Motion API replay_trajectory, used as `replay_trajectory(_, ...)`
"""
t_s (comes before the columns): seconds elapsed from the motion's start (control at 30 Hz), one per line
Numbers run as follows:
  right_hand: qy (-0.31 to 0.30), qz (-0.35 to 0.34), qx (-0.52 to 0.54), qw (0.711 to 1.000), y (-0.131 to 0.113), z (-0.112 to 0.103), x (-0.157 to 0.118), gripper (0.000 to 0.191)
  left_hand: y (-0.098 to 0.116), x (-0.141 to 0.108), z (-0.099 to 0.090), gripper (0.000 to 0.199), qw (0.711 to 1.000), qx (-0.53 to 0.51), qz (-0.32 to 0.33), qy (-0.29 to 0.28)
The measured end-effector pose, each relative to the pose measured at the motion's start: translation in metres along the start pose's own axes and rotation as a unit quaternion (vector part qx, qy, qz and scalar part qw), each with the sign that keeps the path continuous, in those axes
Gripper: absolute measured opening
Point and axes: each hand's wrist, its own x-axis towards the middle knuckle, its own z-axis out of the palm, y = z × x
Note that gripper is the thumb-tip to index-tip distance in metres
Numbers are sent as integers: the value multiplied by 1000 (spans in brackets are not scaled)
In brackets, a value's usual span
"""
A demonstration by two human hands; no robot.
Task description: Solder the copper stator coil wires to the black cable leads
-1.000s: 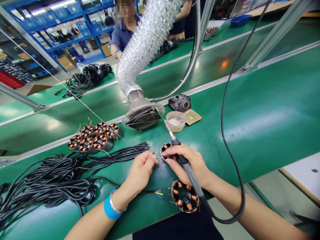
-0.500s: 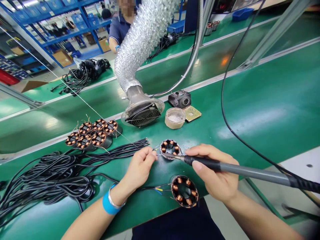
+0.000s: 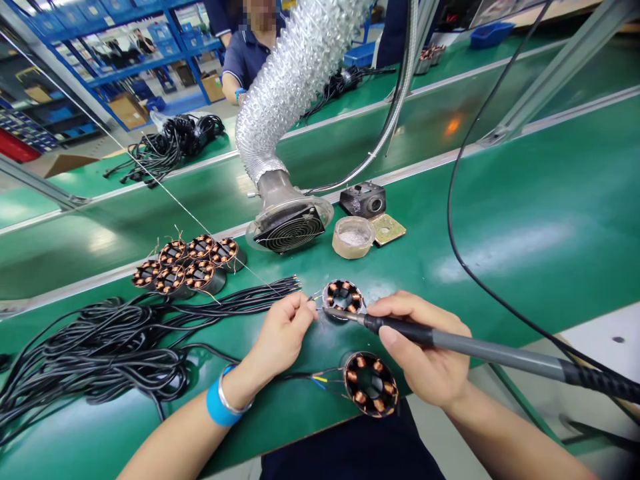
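Note:
My right hand (image 3: 425,353) is closed around a soldering iron (image 3: 450,339), its tip at the near left rim of a motor stator (image 3: 327,293) with copper coils. In a pinch, my left hand (image 3: 287,330) holds thin wires (image 3: 316,298) beside that stator's left edge; the fingertips hide part of them. Closer to the table's front edge lies a second copper-wound stator (image 3: 370,385), with a black cable and blue and yellow wires (image 3: 320,380) at its left side. Black cables (image 3: 240,300) with bared ends lie behind my left hand.
A fume extractor (image 3: 287,230) on a silver duct hangs behind the stator. Near it stand a round pot (image 3: 353,241), a flat plate (image 3: 389,229) and a dark holder (image 3: 363,200). Several stators (image 3: 203,273) and coiled cables (image 3: 110,353) lie left. A co-worker (image 3: 253,53) is across the bench.
The soldering iron's tip has shifted slightly left along the stator's near rim, and my right hand went with it. My left hand keeps its pinch. The whole view has shifted a little.

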Motion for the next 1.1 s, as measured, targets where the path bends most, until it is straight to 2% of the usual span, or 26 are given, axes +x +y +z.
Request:
replay_trajectory(0.47,-2,-66,-13,998,-20,4,6,14,-2,1,0,29,1000,13,9,-8)
replay_trajectory(0.67,-8,-72,-9,997,-16,6,3,15,-4,0,-1,31,999,38,25,-1)
replay_trajectory(0.9,2,-112,-11,994,-12,10,-6,22,-3,0,-1,32,997,64,32,-1)
replay_trajectory(1.1,6,-113,-11,994,-12,6,-4,25,-2,0,-1,32,997,69,33,1)
